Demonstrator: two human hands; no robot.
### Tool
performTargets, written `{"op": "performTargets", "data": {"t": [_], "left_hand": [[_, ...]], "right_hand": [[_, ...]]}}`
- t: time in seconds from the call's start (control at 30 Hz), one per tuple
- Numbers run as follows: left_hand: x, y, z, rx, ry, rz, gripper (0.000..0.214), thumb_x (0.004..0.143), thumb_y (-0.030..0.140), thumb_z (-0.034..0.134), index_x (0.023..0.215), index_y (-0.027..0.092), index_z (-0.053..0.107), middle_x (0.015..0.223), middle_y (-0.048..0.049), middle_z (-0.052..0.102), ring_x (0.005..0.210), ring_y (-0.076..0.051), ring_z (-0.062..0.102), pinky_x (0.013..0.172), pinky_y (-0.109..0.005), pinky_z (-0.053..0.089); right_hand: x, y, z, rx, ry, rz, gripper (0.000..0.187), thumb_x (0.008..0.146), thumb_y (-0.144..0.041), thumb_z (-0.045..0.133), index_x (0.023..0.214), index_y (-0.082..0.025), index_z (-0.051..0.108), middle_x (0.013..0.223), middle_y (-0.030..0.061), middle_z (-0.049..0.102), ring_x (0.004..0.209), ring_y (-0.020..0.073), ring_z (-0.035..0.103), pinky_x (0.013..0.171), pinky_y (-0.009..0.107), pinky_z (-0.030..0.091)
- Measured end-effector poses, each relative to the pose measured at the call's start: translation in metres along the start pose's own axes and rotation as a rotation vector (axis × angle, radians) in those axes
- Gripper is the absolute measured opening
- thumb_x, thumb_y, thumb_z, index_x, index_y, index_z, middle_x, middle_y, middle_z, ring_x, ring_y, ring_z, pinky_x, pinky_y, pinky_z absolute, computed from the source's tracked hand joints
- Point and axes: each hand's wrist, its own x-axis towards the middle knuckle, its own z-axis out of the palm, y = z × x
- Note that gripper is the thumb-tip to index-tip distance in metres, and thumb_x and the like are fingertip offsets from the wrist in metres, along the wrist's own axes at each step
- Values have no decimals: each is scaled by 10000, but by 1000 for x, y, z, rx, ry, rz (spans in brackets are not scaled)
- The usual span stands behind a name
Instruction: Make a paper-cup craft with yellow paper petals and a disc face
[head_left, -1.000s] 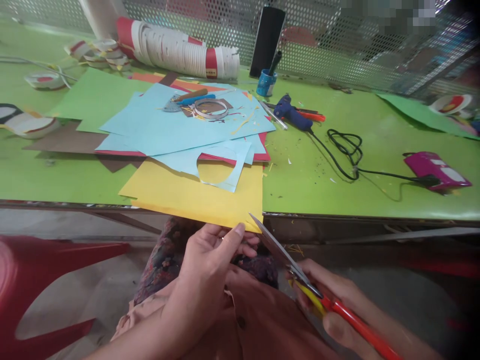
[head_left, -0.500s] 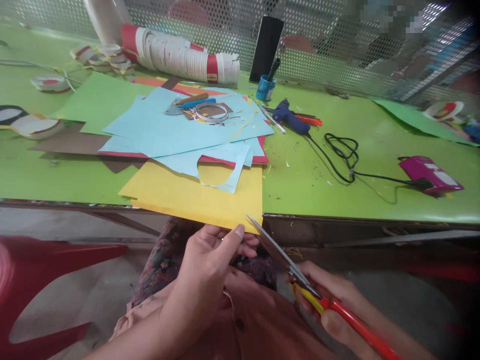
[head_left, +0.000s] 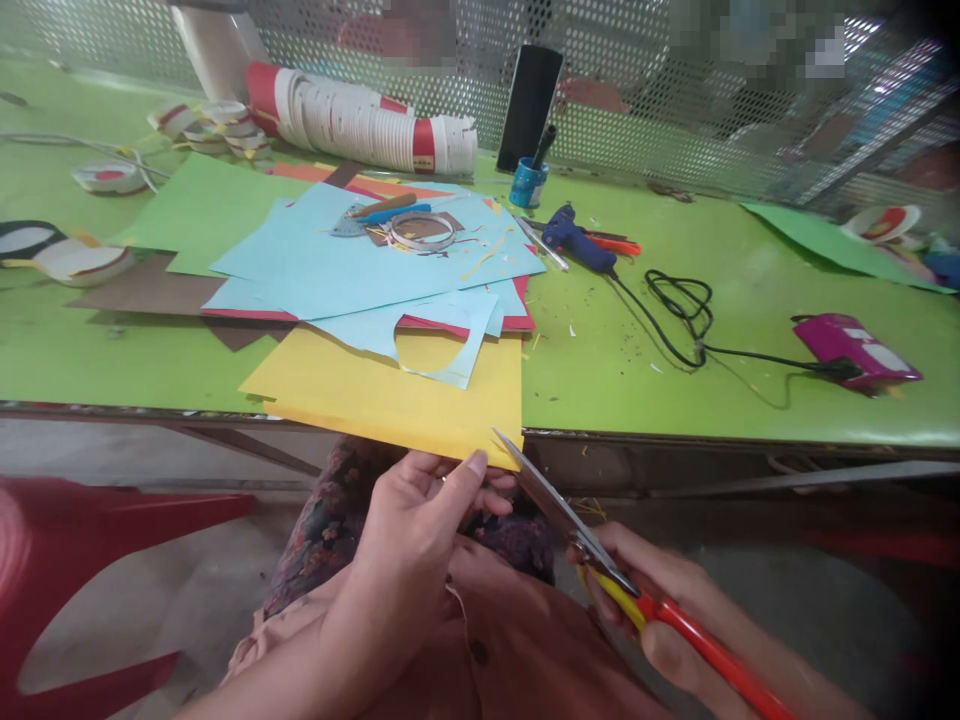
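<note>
Paper (head_left: 217,200) in light green lay at the left of the table (head_left: 675,400), partly under a large blue sheet (head_left: 322,270). A blue offcut (head_left: 369,328) with a round hole overlapped the yellow sheet (head_left: 360,385), whose near edge hung past the table's front. Had that sheet been tugged, the offcut might have slid along with it. The left hand (head_left: 424,510) had its thumb on top and fingers beneath, clamped on the overhanging edge. Just right of the thumb, the scissors (head_left: 547,497) pointed up over the near right corner; a slip or a slack pinch could have let a blade nick that thumb, and the unsupported edge might have buckled, making any cut wander. The right hand (head_left: 675,590) had its fingers closed around the scissors' handles; whether the blades were parted was hard to tell. Farther right, well apart from both hands, lay a dark blue glue gun (head_left: 581,240) and a magenta box (head_left: 829,340)
</note>
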Motion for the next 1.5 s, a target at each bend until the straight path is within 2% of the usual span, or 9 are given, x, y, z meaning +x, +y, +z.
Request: {"op": "performTargets", "data": {"t": [0.23, 0.47, 0.87, 1.1, 1.3, 1.5], "left_hand": [[-1, -3, 2, -5, 13, 13, 150, 695, 233, 707, 756, 112, 644, 676, -39, 683, 558, -122, 611, 597, -239, 495], [2, -5, 2, 12, 19, 17, 201, 690, 260, 719, 795, 103, 650, 678, -32, 671, 552, -111, 594, 594, -235, 490], [-1, -5, 4, 22, 43, 40, 180, 675, 262, 723, 758, 113, 664, 681, -41, 684, 565, -127, 610, 614, -256, 504], [0, -5, 6, 46, 39, 49, 186, 689, 276, 715, 750, 109, 659, 681, -57, 690, 592, -146, 628, 641, -268, 513], [7, -9, 1, 47, -10, 8, 191, 680, 274, 718, 753, 107, 661, 662, -60, 691, 577, -153, 626, 621, -273, 508], [5, -6, 2, 48, -4, 15, 191, 673, 272, 724, 766, 111, 677, 665, -56, 694, 589, -154, 630, 640, -276, 511]], "right_hand": [[-1, -2, 0, -17, -1, -6, 701, 753, -783, 341, 1094, -190, 493, 699, -7, 453, 571, 117, 367, 500, 235, 290], [0, -5, 0, -21, 21, -6, 739, 745, -791, 347, 1131, -181, 503, 694, -4, 481, 575, 118, 402, 515, 227, 338], [0, -1, 5, -23, 35, -9, 624, 786, -747, 344, 1045, -199, 491, 665, -19, 429, 561, 117, 343, 494, 239, 272], [-1, -1, 7, 3, 36, -3, 645, 801, -742, 320, 1102, -196, 488, 656, -27, 402, 560, 115, 326, 495, 240, 262], [-2, -1, 7, -25, 60, 3, 670, 784, -758, 322, 1091, -191, 502, 658, -20, 416, 563, 115, 338, 480, 236, 271], [-1, 0, 6, -63, 80, -14, 671, 784, -763, 313, 1066, -187, 511, 655, -25, 417, 555, 110, 335, 491, 233, 275]]}}
